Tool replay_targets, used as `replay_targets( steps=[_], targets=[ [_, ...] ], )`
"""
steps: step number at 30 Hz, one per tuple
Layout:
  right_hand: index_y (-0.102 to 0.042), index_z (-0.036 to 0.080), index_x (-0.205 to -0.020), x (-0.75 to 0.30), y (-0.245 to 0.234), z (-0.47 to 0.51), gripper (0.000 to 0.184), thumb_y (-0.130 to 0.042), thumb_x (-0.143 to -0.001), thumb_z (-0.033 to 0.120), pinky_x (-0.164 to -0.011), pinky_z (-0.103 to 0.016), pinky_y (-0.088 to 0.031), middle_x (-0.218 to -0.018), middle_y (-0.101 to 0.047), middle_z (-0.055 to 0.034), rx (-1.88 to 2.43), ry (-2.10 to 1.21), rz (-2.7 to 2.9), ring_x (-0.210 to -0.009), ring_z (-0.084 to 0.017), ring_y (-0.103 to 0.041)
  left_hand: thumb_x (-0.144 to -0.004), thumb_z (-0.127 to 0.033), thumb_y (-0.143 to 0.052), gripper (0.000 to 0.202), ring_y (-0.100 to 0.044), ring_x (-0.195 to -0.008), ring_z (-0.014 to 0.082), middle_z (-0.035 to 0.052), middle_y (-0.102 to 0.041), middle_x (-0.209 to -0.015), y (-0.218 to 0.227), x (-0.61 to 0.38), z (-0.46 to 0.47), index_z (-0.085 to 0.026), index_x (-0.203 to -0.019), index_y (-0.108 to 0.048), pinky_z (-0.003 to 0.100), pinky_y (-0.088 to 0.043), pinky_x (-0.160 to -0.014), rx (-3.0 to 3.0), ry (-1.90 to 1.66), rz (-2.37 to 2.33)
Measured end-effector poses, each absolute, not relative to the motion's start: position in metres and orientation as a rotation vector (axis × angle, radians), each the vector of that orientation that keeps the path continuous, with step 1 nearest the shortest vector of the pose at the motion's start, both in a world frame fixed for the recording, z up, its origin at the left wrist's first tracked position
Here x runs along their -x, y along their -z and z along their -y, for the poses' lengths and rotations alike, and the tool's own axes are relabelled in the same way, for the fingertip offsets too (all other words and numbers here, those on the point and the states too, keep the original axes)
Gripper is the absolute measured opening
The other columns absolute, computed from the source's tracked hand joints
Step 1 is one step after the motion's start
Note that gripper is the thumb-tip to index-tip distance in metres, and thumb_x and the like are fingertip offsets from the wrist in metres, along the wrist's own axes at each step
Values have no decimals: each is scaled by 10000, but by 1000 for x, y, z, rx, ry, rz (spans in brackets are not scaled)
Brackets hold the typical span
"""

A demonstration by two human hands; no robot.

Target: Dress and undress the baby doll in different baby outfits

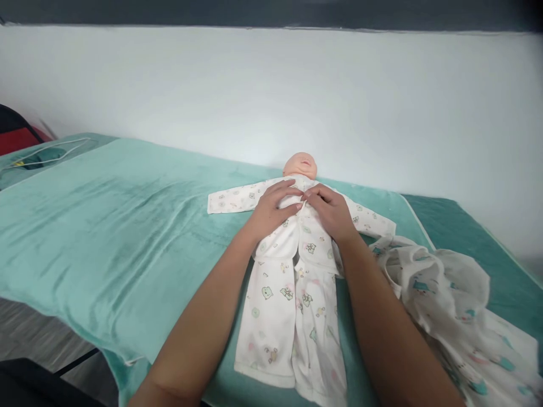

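- bare forearms (207,299) nearest, flanking the trousers (271,316) of the doll (299,165).
- doll directly under the hands, on its back; long axis runs away from wearer, head farthest.
- left hand (270,212) and right hand (331,212) equally near, meeting at doll's chest.
- left fingers loosely spread, right more curled; cannot tell whether either pinches the shirt (302,234).
- crumpled cloth (456,288) right of doll.

Doll (300,167) supine in white printed pyjamas (271,316)

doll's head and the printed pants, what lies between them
In the head view, the white animal-print long-sleeved top lies between the doll's head and the printed pants, with the left hand and right hand at its chest.
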State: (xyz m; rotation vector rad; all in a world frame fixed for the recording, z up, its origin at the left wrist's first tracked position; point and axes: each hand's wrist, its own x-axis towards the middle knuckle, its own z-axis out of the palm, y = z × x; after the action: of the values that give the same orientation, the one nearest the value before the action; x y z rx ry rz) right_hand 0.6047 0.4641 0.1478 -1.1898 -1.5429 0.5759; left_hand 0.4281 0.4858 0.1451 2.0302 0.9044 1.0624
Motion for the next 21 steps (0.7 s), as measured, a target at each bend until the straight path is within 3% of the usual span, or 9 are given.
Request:
replay_targets(
  steps=[6, 8, 11, 14, 21],
  targets=[
    [-560, 221, -731, -605, -138, -435, 169, -587, -866, 319, -902, -347, -405, -1008, -597, -40, 1158, -420, 1605, -997, -193, -548, -865, -383, -644, 174, -232, -1502, 227, -28, -383, -1564, -151, -414, -483, -294, -991, -725, 433, -230, -1234, -2124, -870, -760],
    [-568, 225, -751, -605, -137, -427, 150, -583, -874, 308, -837, -328, -411, -901, -604, -18, 1171, -458, 1575, -875, -173, -544, -850, -381, -665, 172, -185, -1518, 237, -48, -354, -1578, -154, -409, -485, -310, -990, -732, 441, -218, -1239, -2146, -791, -711],
    [-579, 221, -746, -604, -138, -421, 160, -596, -868, 322, -658, -283, -372, -688, -500, 28, 1255, -529, 1487, -653, -130, -437, -835, -382, -684, 189, -135, -1529, 243, -61, -327, -1590, -156, -404, -487, -316, -1007, -726, 450, -197, -1247, -2167, -743, -676],
    [-569, 211, -730, -602, -140, -422, 185, -605, -860, 338, -597, -267, -326, -614, -415, 48, 1297, -583, 1451, -598, -113, -374, -842, -395, -677, 196, -122, -1530, 255, -56, -313, -1595, -159, -404, -487, -306, -1012, -717, 476, -185, -1246, -2208, -706, -692],
    [-611, 204, -764, -606, -142, -425, 180, -594, -877, 343, -608, -265, -339, -714, -562, 19, 1178, -762, 1408, -640, -113, -437, -848, -425, -667, 179, -186, -1510, 255, -35, -408, -1534, -162, -416, -483, -250, -812, -667, 493, -174, -1243, -2313, -728, -767]
  ],
)
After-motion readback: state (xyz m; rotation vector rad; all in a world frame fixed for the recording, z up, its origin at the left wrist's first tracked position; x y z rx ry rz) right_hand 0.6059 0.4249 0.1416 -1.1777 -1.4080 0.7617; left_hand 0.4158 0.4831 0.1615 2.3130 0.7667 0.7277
